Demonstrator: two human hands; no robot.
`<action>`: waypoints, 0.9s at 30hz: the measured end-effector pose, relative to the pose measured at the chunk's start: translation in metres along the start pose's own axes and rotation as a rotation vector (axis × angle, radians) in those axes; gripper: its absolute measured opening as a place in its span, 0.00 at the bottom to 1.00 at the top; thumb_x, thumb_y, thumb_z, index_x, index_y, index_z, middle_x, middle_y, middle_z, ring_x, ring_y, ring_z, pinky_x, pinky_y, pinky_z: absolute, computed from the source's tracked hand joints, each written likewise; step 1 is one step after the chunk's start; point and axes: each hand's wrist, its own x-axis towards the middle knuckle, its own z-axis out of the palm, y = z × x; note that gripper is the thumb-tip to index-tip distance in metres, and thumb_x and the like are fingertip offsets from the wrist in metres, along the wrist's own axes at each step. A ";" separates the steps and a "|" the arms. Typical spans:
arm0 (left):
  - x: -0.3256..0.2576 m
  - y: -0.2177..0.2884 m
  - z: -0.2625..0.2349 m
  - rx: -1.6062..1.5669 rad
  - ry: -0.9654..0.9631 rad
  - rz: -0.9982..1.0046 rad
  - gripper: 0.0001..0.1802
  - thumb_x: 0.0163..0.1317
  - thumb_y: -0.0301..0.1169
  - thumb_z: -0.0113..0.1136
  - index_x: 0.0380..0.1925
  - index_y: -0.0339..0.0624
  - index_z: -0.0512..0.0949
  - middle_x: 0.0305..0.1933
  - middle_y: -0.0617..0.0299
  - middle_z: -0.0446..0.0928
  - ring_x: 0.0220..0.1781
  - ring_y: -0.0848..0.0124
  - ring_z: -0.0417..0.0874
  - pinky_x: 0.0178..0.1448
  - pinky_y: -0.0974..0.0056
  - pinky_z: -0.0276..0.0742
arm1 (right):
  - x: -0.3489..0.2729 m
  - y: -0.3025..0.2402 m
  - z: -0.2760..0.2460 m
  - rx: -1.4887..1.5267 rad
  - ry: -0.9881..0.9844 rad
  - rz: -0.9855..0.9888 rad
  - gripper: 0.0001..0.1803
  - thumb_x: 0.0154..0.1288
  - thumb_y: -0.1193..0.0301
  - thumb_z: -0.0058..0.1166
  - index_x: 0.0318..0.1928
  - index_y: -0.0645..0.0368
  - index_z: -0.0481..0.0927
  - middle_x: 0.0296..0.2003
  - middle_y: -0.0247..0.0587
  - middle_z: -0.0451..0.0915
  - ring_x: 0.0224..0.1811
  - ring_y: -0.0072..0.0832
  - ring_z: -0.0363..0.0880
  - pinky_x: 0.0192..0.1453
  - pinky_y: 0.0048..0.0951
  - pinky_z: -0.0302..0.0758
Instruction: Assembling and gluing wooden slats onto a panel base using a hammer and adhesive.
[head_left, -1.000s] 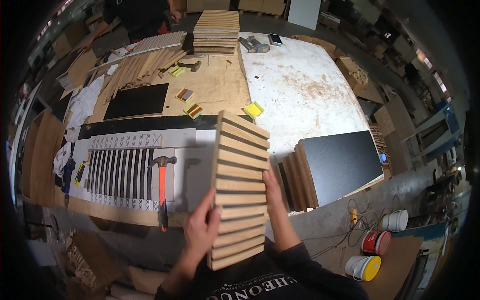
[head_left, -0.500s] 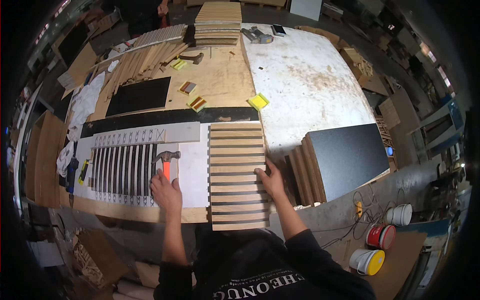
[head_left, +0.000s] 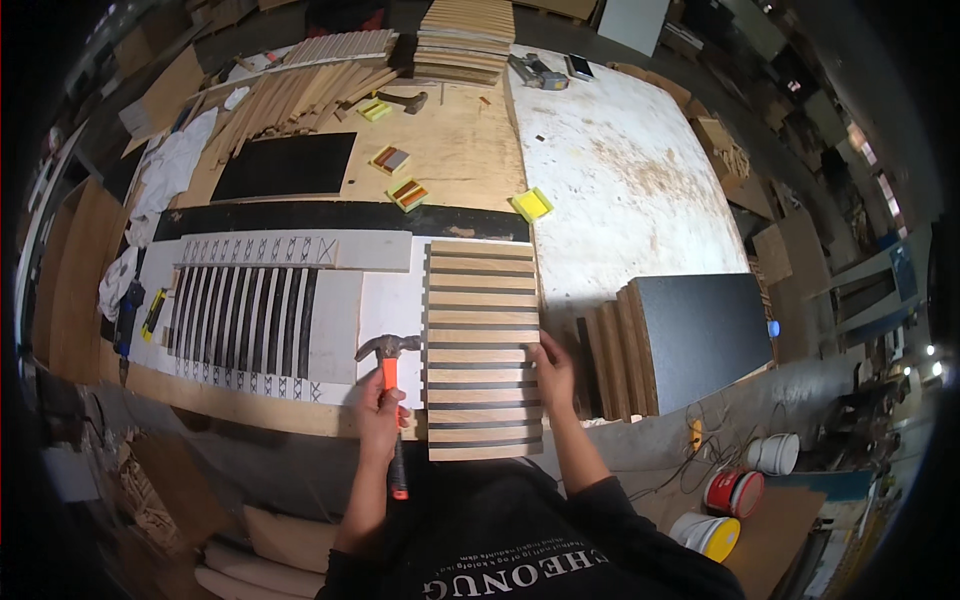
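While the big plywood counter [head_left: 470, 150] fills most of the view, starting over at 9 o'clock there's a white rag [head_left: 118, 280] lying near the edge, and just right of it a pale template board with a row of black slots [head_left: 250, 318] lying flat. Next along, around 7 o'clock of the middle, the left hand [head_left: 378, 412] has its fingers wrapped tight around the orange handle of a steel claw hammer [head_left: 392, 385], head pointing to 12 o'clock and resting on the white board right beside the panel's left edge. Dead centre sits the slatted panel of light wooden strips on black backing [head_left: 483, 350], lying flat with its near end hanging a bit over the counter edge. The right hand [head_left: 555, 368] is pressed on its right edge at about 4 o'clock, fingers spread flat, gripping nothing. Just past that, more slat panels stand on edge against a dark grey square board [head_left: 700, 335]. Way out at 4 o'clock, a red paint tub [head_left: 733, 492] and a yellow one [head_left: 712, 535] sit on the floor.
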 end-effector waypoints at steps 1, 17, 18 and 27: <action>-0.003 -0.001 0.004 -0.076 -0.066 0.025 0.21 0.64 0.26 0.51 0.57 0.43 0.67 0.34 0.62 0.74 0.22 0.77 0.75 0.23 0.71 0.73 | -0.004 0.002 0.002 0.011 0.001 -0.033 0.26 0.60 0.65 0.57 0.57 0.63 0.72 0.50 0.44 0.77 0.51 0.26 0.73 0.58 0.26 0.66; 0.013 0.006 -0.003 -0.169 -0.083 0.162 0.22 0.65 0.28 0.51 0.60 0.47 0.68 0.27 0.67 0.74 0.17 0.83 0.69 0.21 0.75 0.68 | -0.009 0.006 0.004 0.108 -0.009 -0.004 0.30 0.62 0.64 0.56 0.62 0.65 0.66 0.54 0.45 0.74 0.56 0.26 0.69 0.62 0.25 0.61; 0.013 0.003 -0.002 -0.174 -0.081 0.159 0.22 0.65 0.28 0.51 0.60 0.47 0.68 0.27 0.67 0.74 0.17 0.83 0.69 0.21 0.75 0.68 | -0.009 0.008 0.005 0.107 -0.016 -0.013 0.30 0.62 0.64 0.56 0.62 0.65 0.66 0.54 0.45 0.74 0.55 0.25 0.69 0.61 0.25 0.62; 0.011 0.007 -0.004 -0.086 -0.068 0.181 0.24 0.63 0.27 0.52 0.61 0.45 0.67 0.27 0.68 0.74 0.17 0.83 0.66 0.21 0.75 0.67 | -0.008 0.007 0.002 0.079 -0.017 0.011 0.30 0.63 0.65 0.55 0.62 0.66 0.64 0.54 0.45 0.73 0.55 0.25 0.68 0.62 0.25 0.62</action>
